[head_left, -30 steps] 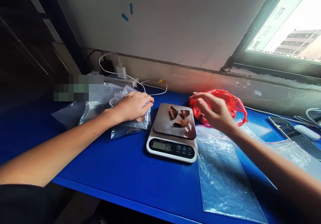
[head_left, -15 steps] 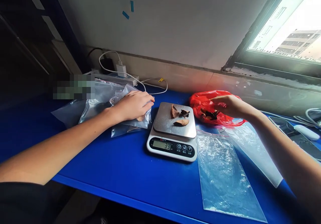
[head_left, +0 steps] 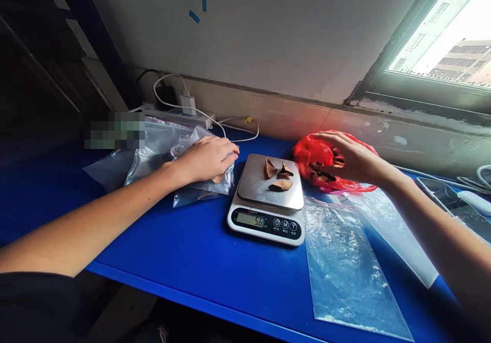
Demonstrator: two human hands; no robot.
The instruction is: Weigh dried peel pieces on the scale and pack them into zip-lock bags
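Observation:
My left hand [head_left: 209,158] rests, fingers loosely bent, on clear zip bags [head_left: 153,133] left of the scale; a tan piece shows under its edge. My right hand [head_left: 351,156] is over the mouth of a red plastic bag [head_left: 310,151], thumb and fingers apart. Inside the bag are dark, curled dried pieces [head_left: 322,173] that look like dried peel. Between my hands stands a white digital kitchen scale [head_left: 245,199] with a steel plate. On the plate lie three brown dried peel pieces [head_left: 281,185], and the display [head_left: 250,220] reads about 5.6.
Flat clear zip bags [head_left: 345,266] lie right of the scale. A power strip with a white charger [head_left: 187,103] and cable is at the back left. A phone [head_left: 437,192] and white mouse-like object [head_left: 474,202] lie far right. The blue table's front edge [head_left: 153,293] is near me.
The scale reading has risen from about 3.9 to 5.6. The dark piece at the plate's right now sits differently. My right hand has spread its fingers over the red bag; the left hand stays put.

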